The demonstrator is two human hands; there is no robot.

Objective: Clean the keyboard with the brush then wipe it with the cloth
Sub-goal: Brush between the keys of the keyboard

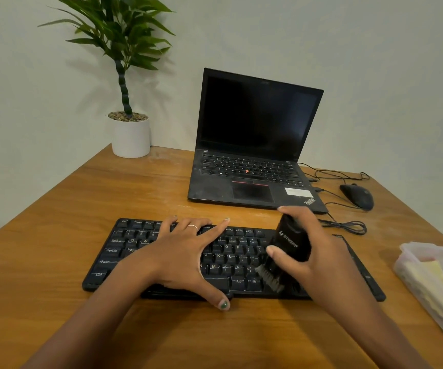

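Black plastic keyboard (pixel 231 258): lies flat on the wooden desk (pixel 87 198), near the front edge, just ahead of the open laptop (pixel 255 145).
Brush (pixel 293 245): black body, grey bristles pointing down onto the lower right key rows beside the Alt key.
Right hand (pixel 318 251): clenched around the brush body, thumb across its near face, fingers over the top; bristles project below and left of the grip.
Left hand (pixel 183 251): flat, fingers spread over the middle keys, thumb at the front edge, pressing the keyboard steady; grasps nothing.
Cloth (pixel 428 278): yellow, inside a clear plastic container (pixel 412 253) at the right, well apart from both hands, untouched.
Risk, slip: hard strokes may shove the keyboard if the left hand lifts.
Risk, coverage: keys under the left palm go unbrushed.
Risk, debris: swept dust may land on the desk towards the laptop.
Risk, cable: the black cable (pixel 348 225) lies just behind the right hand; a wide stroke could snag it.
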